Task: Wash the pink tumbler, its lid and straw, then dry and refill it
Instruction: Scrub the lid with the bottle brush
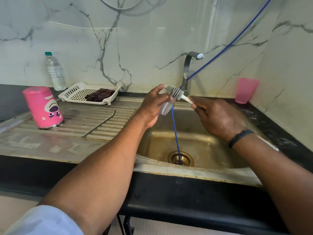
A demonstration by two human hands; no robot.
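Over the sink (211, 133), the left hand (153, 107) grips the lid (166, 107), with fingers curled around its rim. The right hand (218, 117) pinches the white handle of the brush (176, 93), and the bristles touch the top of the lid. The tumbler (43, 107) stands upside down at the left end of the drainboard (84, 126), a little tilted. The straw (100, 123) lies on the ridges, between the tumbler and the sink. At the back edge, a tray (71, 95) holds a dark cloth (100, 94); a bottle (55, 72) is just behind it. A pink cup (246, 90) stands in the right back corner. A blue hose (175, 133) goes down into the drain.
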